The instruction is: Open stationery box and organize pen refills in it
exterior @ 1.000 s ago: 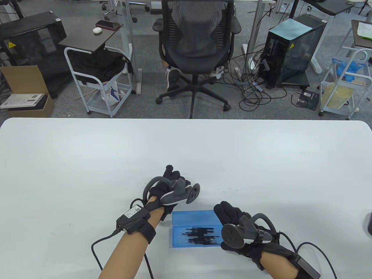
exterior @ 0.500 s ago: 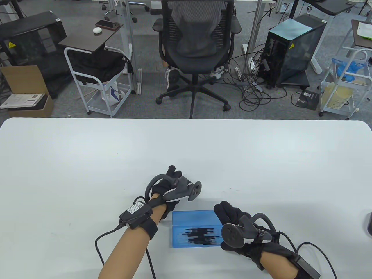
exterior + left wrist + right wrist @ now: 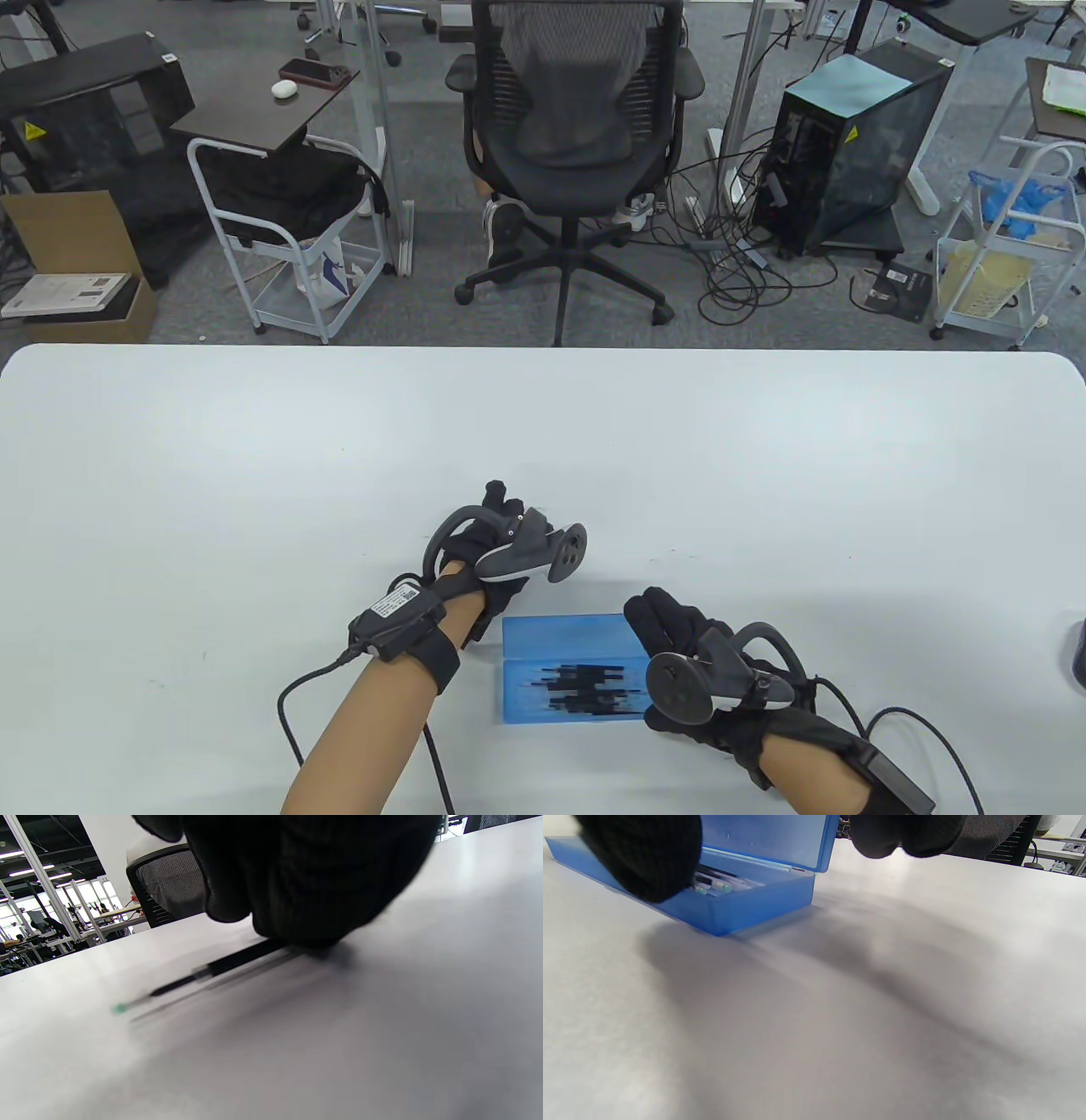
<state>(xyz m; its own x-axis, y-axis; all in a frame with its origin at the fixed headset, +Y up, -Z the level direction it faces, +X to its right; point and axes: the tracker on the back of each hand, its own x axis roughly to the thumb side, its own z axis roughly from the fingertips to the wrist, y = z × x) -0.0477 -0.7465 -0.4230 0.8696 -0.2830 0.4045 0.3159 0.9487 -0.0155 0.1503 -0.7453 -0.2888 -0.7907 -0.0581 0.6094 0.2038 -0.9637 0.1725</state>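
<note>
A blue translucent stationery box (image 3: 564, 645) lies near the table's front edge, its lid (image 3: 763, 838) raised. Several pen refills (image 3: 585, 688) lie inside it, also seen in the right wrist view as pen refills (image 3: 717, 882). My right hand (image 3: 666, 624) is at the box's right end, thumb (image 3: 640, 861) in front of the box and fingers (image 3: 908, 836) past the lid's edge, holding the lid up. My left hand (image 3: 499, 508) is behind the box on the table. Its fingers (image 3: 305, 891) pinch the end of a black refill with a green tip (image 3: 237, 961), which lies almost flat on the surface.
The white table (image 3: 254, 475) stretches wide to the left, right and back of the hands. Cables trail from both wrists (image 3: 293, 705) toward the front edge. An office chair (image 3: 577, 127) stands beyond the far edge.
My left hand has shifted slightly and its tracker has turned a little. The right hand and the box have not moved.
</note>
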